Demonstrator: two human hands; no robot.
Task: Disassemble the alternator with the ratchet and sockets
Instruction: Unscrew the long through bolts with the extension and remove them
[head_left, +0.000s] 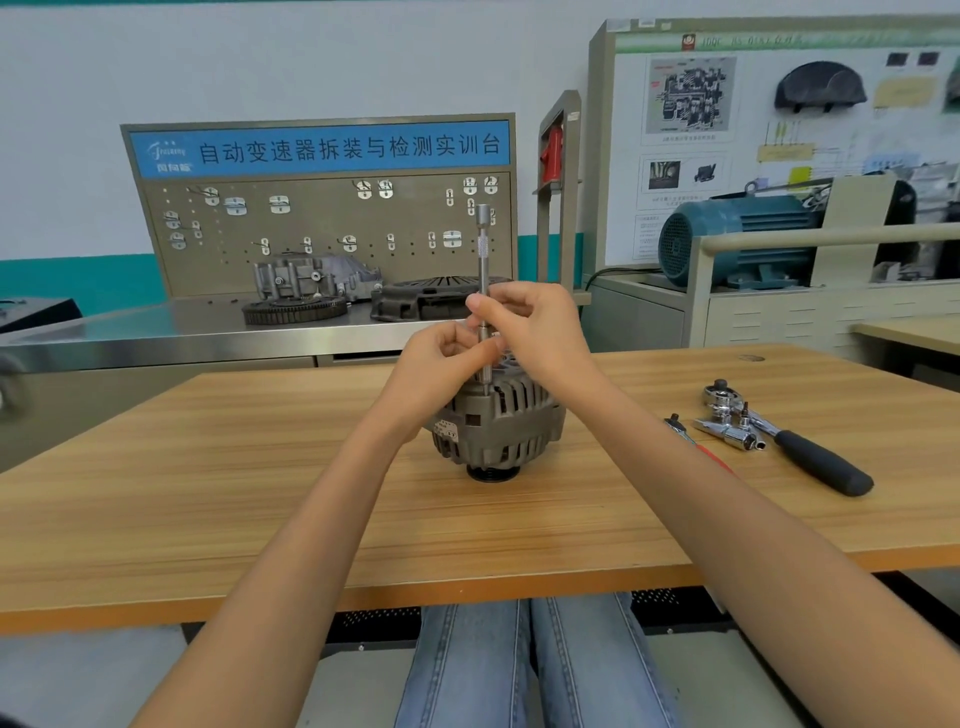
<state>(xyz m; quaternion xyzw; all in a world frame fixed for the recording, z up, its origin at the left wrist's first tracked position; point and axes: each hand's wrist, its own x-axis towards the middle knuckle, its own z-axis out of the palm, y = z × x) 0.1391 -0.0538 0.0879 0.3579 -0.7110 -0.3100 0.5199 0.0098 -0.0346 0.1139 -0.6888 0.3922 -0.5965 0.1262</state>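
Observation:
A grey alternator (506, 423) stands on its pulley in the middle of the wooden table (208, 467). A long steel extension bar (483, 249) rises upright from its top, lower end set into the housing. My left hand (444, 364) pinches the bar low down, just above the alternator. My right hand (524, 322) pinches the same bar a little higher. A ratchet with a black handle (810, 457) lies to the right on the table, with loose sockets (730, 431) beside it.
A small red-handled tool (696, 441) lies left of the sockets. Behind the table stands a steel bench (156, 332) with a pegboard, gearbox parts and a clutch plate. A blue-green motor (737, 239) sits on a stand at the right.

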